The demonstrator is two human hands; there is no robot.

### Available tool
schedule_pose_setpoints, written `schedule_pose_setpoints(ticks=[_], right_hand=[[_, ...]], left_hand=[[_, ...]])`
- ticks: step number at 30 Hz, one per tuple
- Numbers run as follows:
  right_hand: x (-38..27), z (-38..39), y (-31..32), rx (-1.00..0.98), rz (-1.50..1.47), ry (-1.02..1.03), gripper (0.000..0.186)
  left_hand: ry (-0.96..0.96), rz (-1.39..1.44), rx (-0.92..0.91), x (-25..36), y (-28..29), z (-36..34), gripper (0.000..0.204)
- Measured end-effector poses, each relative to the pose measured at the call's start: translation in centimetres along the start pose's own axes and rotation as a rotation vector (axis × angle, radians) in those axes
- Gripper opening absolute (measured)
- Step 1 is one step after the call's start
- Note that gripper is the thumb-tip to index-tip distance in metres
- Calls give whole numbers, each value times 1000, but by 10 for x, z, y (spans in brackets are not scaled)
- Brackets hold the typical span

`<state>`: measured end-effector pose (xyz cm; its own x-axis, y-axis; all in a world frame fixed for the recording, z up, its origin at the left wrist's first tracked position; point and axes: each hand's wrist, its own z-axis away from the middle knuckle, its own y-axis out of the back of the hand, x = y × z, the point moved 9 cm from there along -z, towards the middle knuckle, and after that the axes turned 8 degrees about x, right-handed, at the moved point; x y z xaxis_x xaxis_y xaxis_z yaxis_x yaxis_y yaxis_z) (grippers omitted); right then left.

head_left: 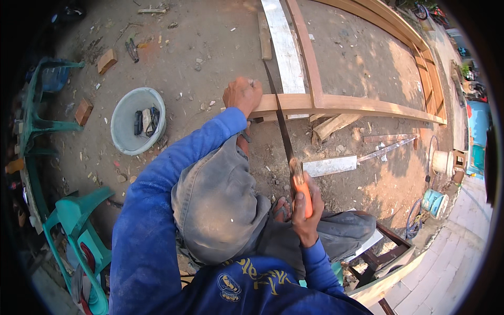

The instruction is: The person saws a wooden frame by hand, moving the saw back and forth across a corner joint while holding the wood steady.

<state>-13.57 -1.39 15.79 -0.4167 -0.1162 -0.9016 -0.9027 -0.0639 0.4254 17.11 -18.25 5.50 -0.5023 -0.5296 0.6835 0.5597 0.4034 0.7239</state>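
Observation:
A handsaw with an orange handle and a long dark blade (284,132) lies across a light wooden beam (299,101) near its left end. My right hand (306,216) is wrapped round the saw's handle, on the near side of the beam. To the left of the blade, my left hand (243,96) is closed on the beam's end, with its fingertips partly hidden. The beam meets a second timber (308,58) running away from me, part of a larger wooden frame (420,52). A whitish board (286,50) lies beneath the beam.
Left of me a pale bucket (120,116) holds dark tools. Green plastic chairs (73,212) stand at the left edge. Wood blocks (107,61) and a flat metal strip (331,166) lie on the dirt ground. A blue-white can (434,203) is at the right.

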Motion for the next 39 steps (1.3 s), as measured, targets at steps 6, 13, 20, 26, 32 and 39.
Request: schedule_pose_setpoints(ticks=[6, 13, 20, 26, 32, 39], right_hand=[[6, -98, -29, 94, -123, 3, 43], [-8, 89, 73, -55, -89, -159, 52], [12, -85, -44, 48, -237, -5, 49], [-7, 23, 30, -28, -76, -140, 50], [4, 34, 35, -20, -41, -28, 51], [-2, -74, -39, -17, -115, -116, 49]], left_hand=[[-39, -71, -10, 11, -35, 0, 38], [-193, -32, 13, 6, -24, 1, 45], [-275, -42, 19, 8, -27, -4, 44], [-263, -26, -8, -2, -30, -11, 45], [-217, -33, 28, 13, -2, 4, 44], [-143, -13, 45, -1, -13, -1, 40]])
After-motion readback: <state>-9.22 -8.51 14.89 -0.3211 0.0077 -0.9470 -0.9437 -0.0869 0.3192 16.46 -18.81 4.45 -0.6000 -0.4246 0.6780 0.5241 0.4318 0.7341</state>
